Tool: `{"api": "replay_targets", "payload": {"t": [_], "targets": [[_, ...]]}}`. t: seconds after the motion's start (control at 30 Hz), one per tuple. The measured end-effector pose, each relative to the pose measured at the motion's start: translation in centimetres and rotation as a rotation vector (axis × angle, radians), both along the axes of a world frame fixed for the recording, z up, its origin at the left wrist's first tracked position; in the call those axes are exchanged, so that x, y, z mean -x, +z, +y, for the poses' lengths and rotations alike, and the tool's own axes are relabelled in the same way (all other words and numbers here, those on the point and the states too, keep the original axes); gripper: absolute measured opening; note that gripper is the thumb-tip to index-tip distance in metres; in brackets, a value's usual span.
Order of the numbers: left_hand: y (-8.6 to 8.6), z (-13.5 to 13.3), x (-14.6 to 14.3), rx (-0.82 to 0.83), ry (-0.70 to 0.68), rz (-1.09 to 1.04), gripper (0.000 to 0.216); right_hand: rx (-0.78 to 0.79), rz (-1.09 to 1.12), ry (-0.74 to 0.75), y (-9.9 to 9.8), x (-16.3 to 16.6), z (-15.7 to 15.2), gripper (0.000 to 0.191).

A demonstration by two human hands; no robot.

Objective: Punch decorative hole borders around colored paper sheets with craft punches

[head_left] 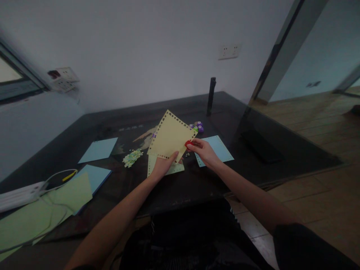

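Note:
My left hand [165, 163] grips the lower edge of a yellow sheet of paper [171, 137], thumb on top. Small punched holes run along the sheet's borders. At its right edge, my right hand [204, 150] pinches a small red craft punch [189, 143]. Beneath the held sheet lies a pale green punched sheet [174, 169], partly covered. A light blue punched sheet [218, 149] rests under and beside my right hand. Behind the yellow sheet sit several purple and green craft punches [198, 128]. Left of it is a heap of tiny paper cutouts [132, 157].
On the dark table [180, 197], a blue sheet [99, 149] lies at left. Nearer are green sheets [30, 217], a white power strip [21, 195] and a yellow-tipped cable [69, 175]. A black upright object [210, 96] stands at the back; a dark flat object [260, 146] lies right.

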State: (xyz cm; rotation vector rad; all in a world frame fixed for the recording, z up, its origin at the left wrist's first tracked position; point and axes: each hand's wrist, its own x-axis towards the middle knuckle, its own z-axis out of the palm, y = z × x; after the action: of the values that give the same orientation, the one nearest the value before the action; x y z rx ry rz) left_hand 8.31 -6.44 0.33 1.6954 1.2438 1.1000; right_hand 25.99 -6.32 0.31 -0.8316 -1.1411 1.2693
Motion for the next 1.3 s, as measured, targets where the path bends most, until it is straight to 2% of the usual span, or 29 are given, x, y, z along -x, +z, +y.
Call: {"api": "replay_targets", "payload": {"t": [0.17, 0.27, 0.47, 0.63, 0.77, 0.93, 1.17, 1.3], "targets": [[-0.3, 0.3, 0.2, 0.028, -0.004, -0.024, 0.025, 0.067, 0.005, 0.033, 0.1, 0.0, -0.2, 0.030], [0.0, 0.3, 0.2, 0.018, 0.046, -0.046, 0.022, 0.083, 0.010, 0.050, 0.0, -0.1, -0.2, 0.034], [-0.2, 0.4, 0.5, 0.018, 0.073, -0.056, 0.022, 0.077, -0.015, 0.098, 0.0, -0.5, -0.2, 0.029], [-0.6, 0.9, 0.9, -0.048, 0.199, -0.090, 0.030, 0.170, 0.036, 0.188, 0.3, -0.6, -0.3, 0.025], [-0.3, 1.1, 1.0, -0.031, 0.204, -0.105, 0.034, 0.235, 0.110, 0.223, 0.5, -0.9, -0.1, 0.034], [-0.5, 1.1, 1.0, -0.038, 0.208, -0.099, 0.034, 0.298, 0.109, 0.179, 0.7, -1.3, 0.0, 0.039], [-0.8, 1.2, 1.1, -0.014, 0.219, -0.088, 0.032, 0.180, -0.167, 0.064, 0.5, -1.5, 0.2, 0.039], [-0.8, 1.2, 1.2, -0.019, 0.173, -0.082, 0.020, 0.149, -0.270, 0.014, 0.3, -1.7, 0.4, 0.040]]}}
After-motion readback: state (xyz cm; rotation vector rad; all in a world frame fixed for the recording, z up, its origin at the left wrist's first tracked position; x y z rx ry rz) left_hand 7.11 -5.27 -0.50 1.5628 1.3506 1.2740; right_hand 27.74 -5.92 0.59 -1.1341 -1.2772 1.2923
